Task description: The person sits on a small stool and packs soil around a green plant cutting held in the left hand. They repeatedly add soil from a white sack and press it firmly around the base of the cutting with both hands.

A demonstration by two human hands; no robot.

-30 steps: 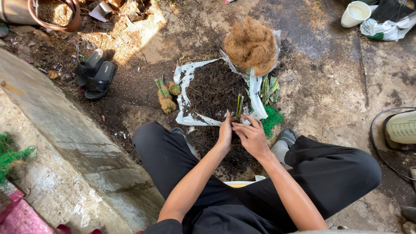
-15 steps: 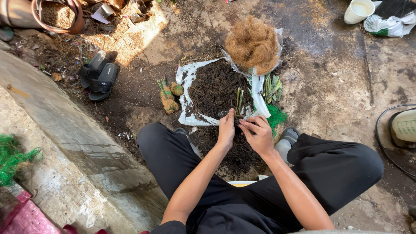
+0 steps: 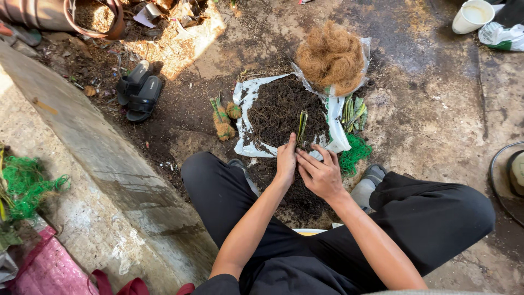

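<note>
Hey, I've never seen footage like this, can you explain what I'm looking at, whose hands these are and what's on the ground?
There is no machine here. A camera worn on a person's head looks down at their own arms and legs as they sit low over the ground. The left hand and right hand meet around the base of a small green cutting, at the edge of a pile of dark soil on a white plastic sheet. Beyond it sits a clump of brown coconut fibre. Black sandals lie to the left, green netting to the right.

Bare ground is lying open left of the soil pile [image 3: 281, 112], between it and the sandals [image 3: 139, 90]. A fibre bundle [image 3: 331, 56] is blocking the far side; cuttings [image 3: 353, 111] and green netting [image 3: 353, 154] are crowding the right.
</note>
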